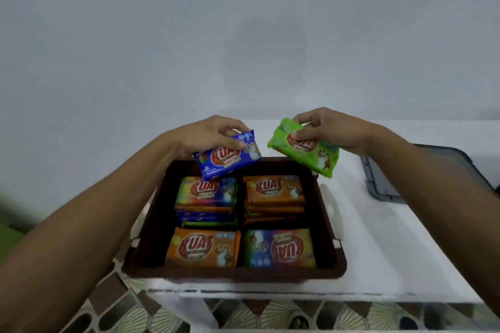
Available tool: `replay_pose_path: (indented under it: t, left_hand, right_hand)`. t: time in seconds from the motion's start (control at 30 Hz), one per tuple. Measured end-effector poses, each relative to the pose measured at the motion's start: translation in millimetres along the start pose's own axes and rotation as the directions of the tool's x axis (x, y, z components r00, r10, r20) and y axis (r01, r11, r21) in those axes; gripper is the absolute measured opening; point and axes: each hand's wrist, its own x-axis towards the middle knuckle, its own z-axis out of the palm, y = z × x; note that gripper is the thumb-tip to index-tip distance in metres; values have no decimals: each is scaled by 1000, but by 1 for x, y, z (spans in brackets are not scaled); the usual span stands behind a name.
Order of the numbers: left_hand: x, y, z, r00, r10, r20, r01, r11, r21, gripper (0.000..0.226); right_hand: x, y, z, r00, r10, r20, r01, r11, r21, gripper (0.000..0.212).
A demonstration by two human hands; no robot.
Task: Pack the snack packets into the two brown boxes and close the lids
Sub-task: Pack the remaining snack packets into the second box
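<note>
Already the brown box on the desk carries four stacks; another layer may keep its lid from closing. Left hand pinches a blue packet, right hand a green packet, both above the far rim, where either could slip outside.

Dim, soft, perhaps overhead light; blurred frame, edges bowed by wide-angle

The brown box holds orange packets at 7 and 1 o'clock and rainbow-shaded packets at 5 and 11. Above it are a blue packet and a lime-green packet. The table is white; the grey lid lies at 3 o'clock; the floor tiles show brown-and-cream fans.
</note>
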Motion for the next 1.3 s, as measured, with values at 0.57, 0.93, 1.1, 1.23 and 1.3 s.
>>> replay_pose_path:
  t: [0.57,0.93,1.1,1.23,1.3]
  left_hand:
    - [-82,-57,53,978,-31,204,-89,828,554,27]
    - [-93,-47,45,978,-80,191,-76,721,689,23]
    - [-105,-53,42,975,216,-44,-110,648,753,22]
    - [-108,-67,45,898,370,-239,-102,703,704,14]
    - [-105,-68,47,869,391,-303,-116,756,644,10]
  right_hand:
    - [-58,-3,133,969,29,247,153,716,-681,38]
    - [-57,4,132,980,-40,197,170,689,-704,34]
    - [-66,14,125,976,-216,32,162,619,-769,28]
    - [-67,27,118,947,-321,-18,151,493,-857,28]
    - [-65,30,114,937,-349,-17,162,478,-863,29]
